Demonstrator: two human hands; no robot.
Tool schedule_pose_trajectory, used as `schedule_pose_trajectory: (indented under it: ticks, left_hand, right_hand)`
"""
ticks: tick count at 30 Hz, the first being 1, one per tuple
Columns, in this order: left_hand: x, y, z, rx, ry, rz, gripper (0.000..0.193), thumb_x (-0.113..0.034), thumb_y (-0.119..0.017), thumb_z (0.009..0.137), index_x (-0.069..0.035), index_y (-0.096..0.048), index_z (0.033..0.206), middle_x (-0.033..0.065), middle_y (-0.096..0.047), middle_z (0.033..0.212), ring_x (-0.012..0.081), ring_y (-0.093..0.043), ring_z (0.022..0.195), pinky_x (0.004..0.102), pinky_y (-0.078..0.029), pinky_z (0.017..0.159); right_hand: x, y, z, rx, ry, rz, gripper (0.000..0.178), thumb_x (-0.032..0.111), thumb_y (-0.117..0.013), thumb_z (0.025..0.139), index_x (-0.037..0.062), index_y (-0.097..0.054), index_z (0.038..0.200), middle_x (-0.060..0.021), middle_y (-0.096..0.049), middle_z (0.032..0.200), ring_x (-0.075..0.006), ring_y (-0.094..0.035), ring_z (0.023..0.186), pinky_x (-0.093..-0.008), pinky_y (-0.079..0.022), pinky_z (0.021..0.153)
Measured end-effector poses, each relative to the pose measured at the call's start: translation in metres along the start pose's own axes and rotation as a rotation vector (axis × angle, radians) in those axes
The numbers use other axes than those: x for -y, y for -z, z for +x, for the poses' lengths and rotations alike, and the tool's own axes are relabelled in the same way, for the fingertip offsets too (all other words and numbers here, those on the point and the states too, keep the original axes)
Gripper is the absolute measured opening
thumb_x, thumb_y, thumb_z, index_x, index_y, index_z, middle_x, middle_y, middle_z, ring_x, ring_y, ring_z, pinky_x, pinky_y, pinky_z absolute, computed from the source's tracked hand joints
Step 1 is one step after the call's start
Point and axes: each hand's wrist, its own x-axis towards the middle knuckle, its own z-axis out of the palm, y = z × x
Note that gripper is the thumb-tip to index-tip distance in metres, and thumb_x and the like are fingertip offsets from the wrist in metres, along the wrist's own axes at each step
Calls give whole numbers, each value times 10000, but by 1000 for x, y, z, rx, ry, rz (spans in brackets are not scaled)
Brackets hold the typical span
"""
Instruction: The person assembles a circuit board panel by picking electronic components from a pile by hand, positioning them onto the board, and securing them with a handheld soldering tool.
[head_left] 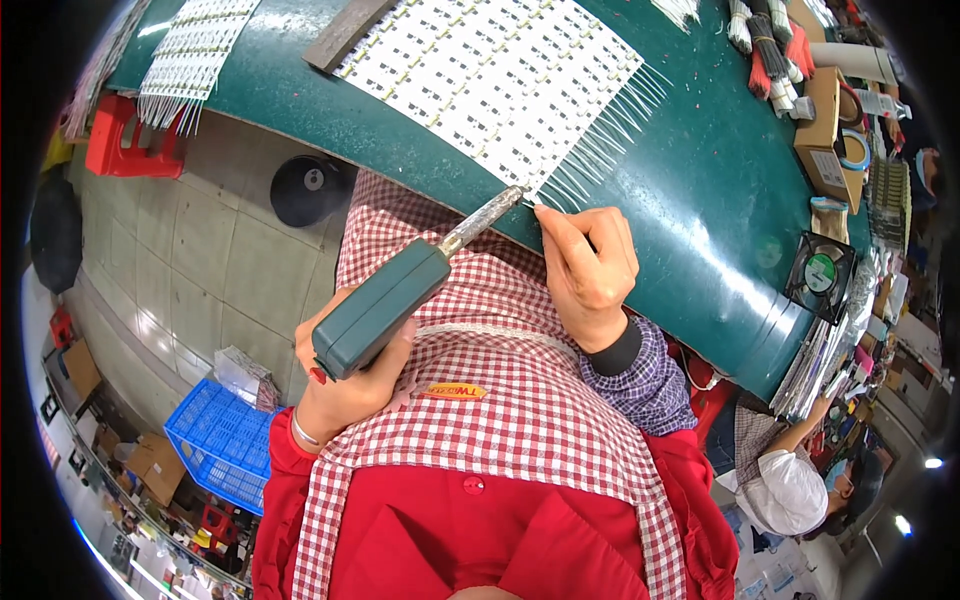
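A green soldering gun [385, 308] is gripped in my left hand [355, 395], its metal barrel slanting up to the right. The barrel's tip is at the near corner of a white panel of small circuit boards [490, 85], where I cannot tell touching from hovering. Close by, my right hand [595, 275] pinches a thin white wire [533, 202] between thumb and finger at that corner. Along the panel's right edge sticks out a row of similar white wires [612, 130]. My palm hides part of the gun's handle.
A dark bar [345, 32] lies on the panel's left end. Another wired panel [200, 50] hangs over the green table's [690, 200] edge. At right are wire bundles [768, 50], a cardboard box [825, 130] and a small fan [820, 275]. A red stool [130, 145] and blue crate [220, 440] stand left.
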Motion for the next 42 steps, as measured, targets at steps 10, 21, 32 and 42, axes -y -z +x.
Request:
schedule_pose_trajectory:
  ticks: [10,21,32,42]
  left_hand:
    - [2,-2,2,25,16,-5,202,9,-790,760,41,-738,952,145,-717,885,247,-697,687,307,-539,611]
    - [4,5,-15,-112,403,-452,319,-17,-793,855,24,-703,1158,79,-747,1003,119,-653,712,266,-519,612]
    - [3,5,-4,-219,367,-517,338,20,-775,865,21,-698,1194,74,-735,1076,101,-640,740,259,-513,612]
    - [15,5,-10,-178,129,-63,210,-16,-816,799,20,-755,997,123,-761,917,215,-739,733,297,-568,668]
  right_hand:
    - [0,0,-1,2,-7,-3,332,-76,-795,691,65,-754,989,-25,-578,751,-201,-556,671,-339,-395,581]
    - [1,4,0,14,-21,2,334,-88,-789,690,52,-756,991,-32,-593,769,-209,-570,682,-343,-422,592]
    - [26,21,31,-35,-10,88,324,-116,-801,677,9,-743,970,-57,-592,748,-233,-584,669,-344,-438,587]
    - [12,-26,28,6,5,66,250,-63,-805,706,30,-734,926,-46,-532,726,-223,-542,667,-355,-411,597]
